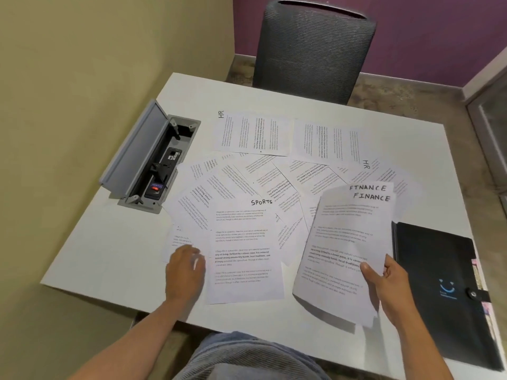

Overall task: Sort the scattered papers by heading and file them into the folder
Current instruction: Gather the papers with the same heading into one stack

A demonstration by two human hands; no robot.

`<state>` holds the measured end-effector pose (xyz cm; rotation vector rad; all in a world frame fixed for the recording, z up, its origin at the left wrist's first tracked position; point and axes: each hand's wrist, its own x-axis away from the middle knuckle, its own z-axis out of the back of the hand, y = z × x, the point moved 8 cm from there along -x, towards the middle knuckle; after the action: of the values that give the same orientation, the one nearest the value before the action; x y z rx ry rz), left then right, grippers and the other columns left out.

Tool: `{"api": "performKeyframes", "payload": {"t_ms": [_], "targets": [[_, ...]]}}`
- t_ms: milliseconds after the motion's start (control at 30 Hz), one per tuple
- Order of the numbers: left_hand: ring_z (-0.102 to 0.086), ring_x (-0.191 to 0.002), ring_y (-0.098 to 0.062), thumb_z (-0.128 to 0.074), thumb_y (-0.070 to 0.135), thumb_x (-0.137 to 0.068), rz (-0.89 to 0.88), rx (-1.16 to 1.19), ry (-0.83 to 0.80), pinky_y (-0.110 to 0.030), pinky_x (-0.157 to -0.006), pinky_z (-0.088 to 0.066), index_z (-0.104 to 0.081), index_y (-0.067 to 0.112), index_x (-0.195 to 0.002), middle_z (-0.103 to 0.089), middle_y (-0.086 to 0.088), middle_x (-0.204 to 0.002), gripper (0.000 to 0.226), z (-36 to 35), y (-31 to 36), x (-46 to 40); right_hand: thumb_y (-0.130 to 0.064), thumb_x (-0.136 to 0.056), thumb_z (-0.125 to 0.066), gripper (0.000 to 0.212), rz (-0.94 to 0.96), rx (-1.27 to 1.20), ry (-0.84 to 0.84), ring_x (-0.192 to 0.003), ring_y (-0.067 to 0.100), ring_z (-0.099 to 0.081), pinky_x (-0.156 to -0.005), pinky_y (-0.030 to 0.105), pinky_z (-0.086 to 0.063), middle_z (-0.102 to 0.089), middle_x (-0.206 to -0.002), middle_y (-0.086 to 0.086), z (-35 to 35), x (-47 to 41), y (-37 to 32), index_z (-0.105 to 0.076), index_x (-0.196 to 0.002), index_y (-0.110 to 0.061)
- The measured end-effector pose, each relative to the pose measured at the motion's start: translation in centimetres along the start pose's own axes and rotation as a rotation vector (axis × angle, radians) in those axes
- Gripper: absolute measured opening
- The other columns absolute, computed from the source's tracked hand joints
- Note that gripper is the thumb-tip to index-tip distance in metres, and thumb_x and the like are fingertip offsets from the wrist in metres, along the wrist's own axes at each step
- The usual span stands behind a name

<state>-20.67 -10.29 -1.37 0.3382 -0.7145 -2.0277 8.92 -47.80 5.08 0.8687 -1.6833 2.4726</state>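
Note:
Several printed sheets lie scattered across the white table [115, 250]. My right hand [384, 281] grips a small stack of FINANCE papers [348, 242], lifted off the table at its lower right edge. A SPORTS sheet [244, 250] lies flat in front of me. My left hand [185, 267] rests with curled fingers on the papers just left of the SPORTS sheet. Two HR sheets lie further back, the left HR sheet [249, 134] and the right HR sheet [329, 141]. The black folder [436, 283] lies closed at the right, snap fastened.
An open grey cable box [148, 157] with sockets is sunk into the table at the left. A dark mesh chair [312, 48] stands at the far side. A beige wall runs along the left; the table's near edge is at my lap.

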Motion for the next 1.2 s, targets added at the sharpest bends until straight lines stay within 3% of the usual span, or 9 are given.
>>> {"api": "performKeyframes", "payload": {"t_ms": [100, 200, 333, 433, 533, 633, 800, 900, 1200], "targets": [[-0.049, -0.117, -0.028, -0.064, 0.031, -0.091, 0.299, -0.089, 0.026, -0.047, -0.102, -0.04, -0.06, 0.01, -0.119, -0.054, -0.009, -0.128, 0.035, 0.8, -3.5, -2.2, -0.01, -0.091, -0.066, 0.031, 0.033, 0.019, -0.057, -0.1, 0.019, -0.07, -0.088, 0.042, -0.057, -0.073, -0.111, -0.002, -1.3, -0.1, -1.3, -0.062, -0.121, -0.015], [-0.043, -0.125, -0.038, -0.069, 0.039, -0.086, 0.522, -0.168, -0.031, -0.053, -0.101, -0.039, -0.051, 0.004, -0.131, -0.047, -0.019, -0.136, 0.06, 1.3, -6.1, -4.1, -0.01, -0.091, -0.066, 0.029, 0.068, 0.037, -0.115, -0.094, 0.013, -0.072, -0.078, 0.028, -0.059, -0.074, -0.107, -0.006, -2.9, -0.1, -2.9, -0.063, -0.118, -0.019], [-0.04, -0.125, -0.041, -0.078, 0.036, -0.078, 0.636, -0.17, -0.082, -0.054, -0.097, -0.042, -0.043, 0.0, -0.135, -0.044, -0.024, -0.135, 0.076, 1.0, -7.3, -5.7, -0.01, -0.089, -0.067, 0.029, 0.098, 0.039, -0.146, -0.093, 0.012, -0.073, -0.075, 0.024, -0.06, -0.075, -0.106, -0.005, -4.8, -0.4, -4.0, -0.064, -0.117, -0.019], [-0.045, -0.121, -0.045, -0.079, 0.02, -0.079, 0.675, -0.057, -0.104, -0.054, -0.094, -0.045, -0.036, 0.0, -0.138, -0.039, -0.025, -0.135, 0.075, 0.4, -6.5, -6.6, -0.011, -0.089, -0.068, 0.03, 0.098, 0.048, -0.144, -0.095, 0.015, -0.072, -0.08, 0.031, -0.059, -0.075, -0.107, -0.004, -5.7, -0.6, -4.1, -0.064, -0.118, -0.019], [-0.054, -0.114, -0.045, -0.073, 0.009, -0.082, 0.688, 0.028, -0.137, -0.05, -0.089, -0.048, -0.036, 0.006, -0.138, -0.047, -0.024, -0.13, 0.067, 0.1, -6.1, -7.3, -0.01, -0.089, -0.068, 0.031, 0.09, 0.05, -0.145, -0.095, 0.016, -0.073, -0.081, 0.033, -0.059, -0.075, -0.107, -0.004, -6.4, -0.9, -3.9, -0.065, -0.118, -0.018], [-0.06, -0.103, -0.04, -0.071, 0.013, -0.082, 0.608, 0.101, -0.154, -0.048, -0.087, -0.053, -0.05, 0.012, -0.125, -0.061, -0.02, -0.116, 0.048, -0.3, -5.8, -7.6, -0.011, -0.089, -0.068, 0.028, 0.082, 0.053, -0.139, -0.093, 0.015, -0.073, -0.075, 0.027, -0.06, -0.075, -0.104, -0.007, -6.6, -0.9, -3.8, -0.065, -0.116, -0.02], [-0.062, -0.089, -0.03, -0.065, 0.01, -0.09, 0.396, 0.272, -0.1, -0.035, -0.075, -0.051, -0.061, 0.006, -0.106, -0.067, -0.013, -0.101, 0.017, 0.7, -3.1, -7.2, -0.009, -0.089, -0.068, 0.028, 0.067, 0.026, -0.123, -0.091, 0.014, -0.073, -0.069, 0.022, -0.059, -0.076, -0.102, -0.006, -6.5, -0.9, -3.2, -0.065, -0.115, -0.019], [-0.064, -0.085, -0.027, -0.059, 0.012, -0.094, 0.398, 0.332, -0.051, -0.03, -0.067, -0.05, -0.062, 0.01, -0.1, -0.067, -0.008, -0.096, 0.007, 2.2, -2.2, -6.8, -0.01, -0.089, -0.068, 0.026, 0.07, 0.015, -0.118, -0.09, 0.013, -0.073, -0.069, 0.021, -0.059, -0.076, -0.102, -0.007, -6.5, -1.0, -2.9, -0.065, -0.113, -0.021], [-0.057, -0.09, -0.026, -0.058, 0.012, -0.095, 0.435, 0.357, 0.122, -0.033, -0.071, -0.044, -0.059, 0.004, -0.108, -0.062, -0.009, -0.101, 0.015, 9.0, -2.2, -6.2, -0.006, -0.088, -0.069, 0.032, 0.092, -0.024, -0.171, -0.098, 0.02, -0.073, -0.086, 0.039, -0.058, -0.076, -0.107, 0.001, -7.5, -1.6, -2.5, -0.065, -0.119, -0.014]]}}
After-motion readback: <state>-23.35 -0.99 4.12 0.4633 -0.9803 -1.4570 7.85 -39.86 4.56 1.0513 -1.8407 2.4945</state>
